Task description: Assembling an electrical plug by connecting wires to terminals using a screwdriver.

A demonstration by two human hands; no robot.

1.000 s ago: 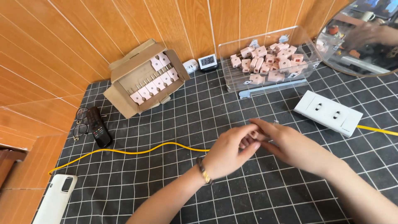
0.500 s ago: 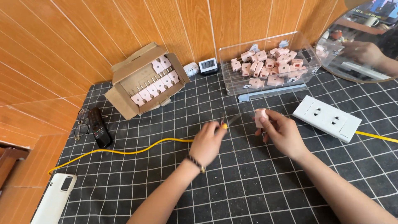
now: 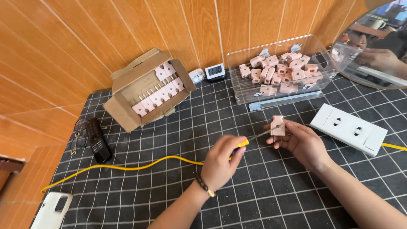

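Head view, centre of the frame: a pink plug (image 3: 278,125) is pinched upright in the right hand (image 3: 302,143), while a yellow-handled screwdriver (image 3: 250,140) is gripped in the closed left hand (image 3: 221,163), tip at the plug; a screw is apparently being driven, so steady alignment is needed

An open brown cardboard box (image 3: 146,91) is tilted by the wall; beside it, seemingly a small white-framed clock screen (image 3: 214,71).
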